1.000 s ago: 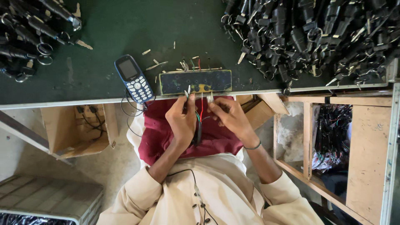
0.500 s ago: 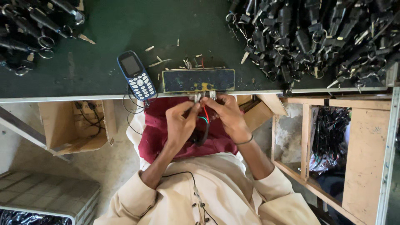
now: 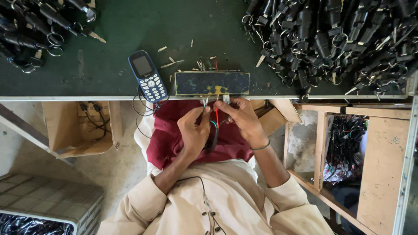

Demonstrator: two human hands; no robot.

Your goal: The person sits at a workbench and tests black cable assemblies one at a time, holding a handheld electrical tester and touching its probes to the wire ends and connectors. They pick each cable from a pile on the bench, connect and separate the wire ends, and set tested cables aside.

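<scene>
pinching coloured wires (image 3: 216, 116), left hand (image 3: 194, 132) and right hand (image 3: 242, 118) crowd the table edge (image 3: 87, 98).

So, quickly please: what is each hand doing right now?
Left hand: closed on the wired black part.
Right hand: fingers pinching the wire ends below the test block.

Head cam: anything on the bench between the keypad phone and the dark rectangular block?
Nothing between the phone and the block: bare green benchtop in the head view. The few wire offcuts lie just beyond that gap.
</scene>
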